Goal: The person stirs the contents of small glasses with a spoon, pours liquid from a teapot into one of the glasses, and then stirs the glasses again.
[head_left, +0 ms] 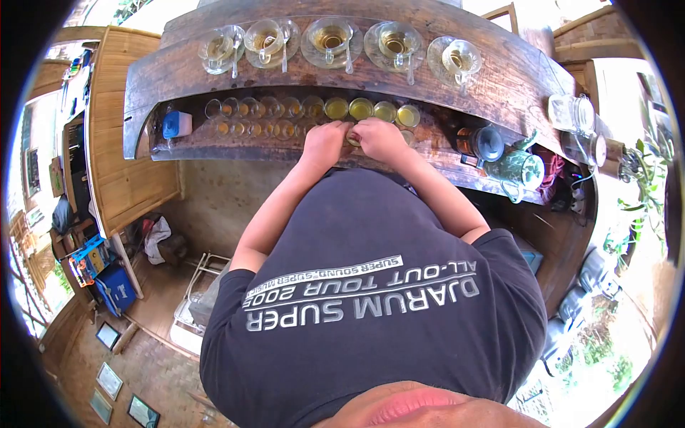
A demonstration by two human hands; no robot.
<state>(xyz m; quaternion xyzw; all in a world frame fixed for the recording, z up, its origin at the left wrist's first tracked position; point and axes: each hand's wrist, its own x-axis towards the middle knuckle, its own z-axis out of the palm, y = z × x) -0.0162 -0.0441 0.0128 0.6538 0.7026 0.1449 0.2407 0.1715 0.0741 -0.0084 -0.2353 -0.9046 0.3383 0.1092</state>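
Both hands meet at the near edge of the lower wooden shelf. My left hand [327,144] has its fingers curled in against a small glass [353,137] that is mostly hidden. From the other side my right hand [382,140] closes its fingers on the same glass. Just beyond the hands stand small glasses of yellow-green liquid, among them one glass [361,108] and another at the row's right end [408,115]. Further left, two rows of small glasses [271,108] hold a brownish content.
Several clear cups on saucers with spoons [332,36] line the upper counter [214,84]. A blue-lidded container [176,124] sits at the shelf's left. At the right are a dark-lidded jar [488,143], a green pitcher [523,170] and clear jars [571,114].
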